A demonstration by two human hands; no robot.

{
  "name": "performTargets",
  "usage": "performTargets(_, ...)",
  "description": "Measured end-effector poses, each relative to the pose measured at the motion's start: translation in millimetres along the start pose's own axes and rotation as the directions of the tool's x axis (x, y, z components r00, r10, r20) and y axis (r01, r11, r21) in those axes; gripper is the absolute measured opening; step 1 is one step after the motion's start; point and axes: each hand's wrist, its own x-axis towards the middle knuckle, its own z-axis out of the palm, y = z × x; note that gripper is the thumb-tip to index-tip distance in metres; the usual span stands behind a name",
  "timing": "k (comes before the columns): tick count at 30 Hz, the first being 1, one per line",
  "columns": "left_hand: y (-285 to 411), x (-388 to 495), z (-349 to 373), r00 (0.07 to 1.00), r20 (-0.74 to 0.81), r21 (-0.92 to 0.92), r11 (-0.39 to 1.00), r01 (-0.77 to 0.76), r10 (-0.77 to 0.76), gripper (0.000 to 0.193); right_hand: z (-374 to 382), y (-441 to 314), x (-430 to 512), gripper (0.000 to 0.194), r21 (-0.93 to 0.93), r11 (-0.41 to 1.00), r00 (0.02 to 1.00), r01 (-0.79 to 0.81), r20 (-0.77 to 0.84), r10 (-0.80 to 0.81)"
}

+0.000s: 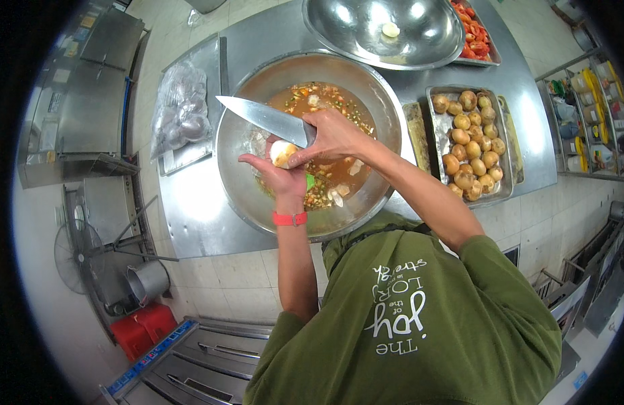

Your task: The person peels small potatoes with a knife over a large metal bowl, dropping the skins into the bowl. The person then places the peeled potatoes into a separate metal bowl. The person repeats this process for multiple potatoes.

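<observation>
A partly peeled onion [282, 153] rests in my left hand [285, 178], which wears a red wrist band. My right hand [337, 135] grips a chef's knife [271, 119] near the heel of its broad blade, and the tip points up and left. My right thumb touches the onion. Both hands are over a large steel basin [236, 177] of brownish liquid with floating vegetable scraps. Beyond it, a second steel bowl [352, 35] holds one peeled onion [391, 30]. To the right, a metal tray [443, 136] carries many unpeeled onions [472, 150].
A plastic bag of purplish round produce [182, 114] lies on a tray at the left. Cut tomatoes [476, 40] fill a tray at the far right. Everything stands on a steel table [195, 217]. A floor fan [80, 257] and a metal pot [149, 282] are at lower left.
</observation>
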Motion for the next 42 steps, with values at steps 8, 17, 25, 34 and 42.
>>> performTargets(8, -1, -12, 9, 0.994, 0.099, -0.049, 0.998, 0.046, -0.041, 0.118, -2, -3, -3, 0.068, 0.11, 0.992, 0.996, -0.062, 0.078, 0.054)
performTargets(17, -2, 29, -31, 0.993, -0.018, 0.021, 0.993, 0.116, -0.116, 0.089, -2, -27, -41, 0.072, -0.034, 0.999, 0.973, 0.024, 0.23, -0.016)
performTargets(25, 3, -7, 2, 0.994, 0.108, 0.011, 0.999, -0.034, 0.032, 0.117, -12, -13, -10, 0.079, -0.058, 0.997, 0.996, -0.048, 0.07, 0.052)
performTargets(34, 7, -18, 15, 0.998, 0.036, 0.005, 0.999, 0.049, -0.049, 0.109, -1, 1, -1, 0.07, 0.13, 0.988, 0.992, -0.085, 0.1, 0.072)
performTargets(42, -8, 5, 10, 0.99, -0.123, -0.062, 0.997, 0.054, -0.062, 0.109, -13, -8, -26, 0.069, 0.145, 0.988, 0.999, 0.051, -0.025, -0.048)
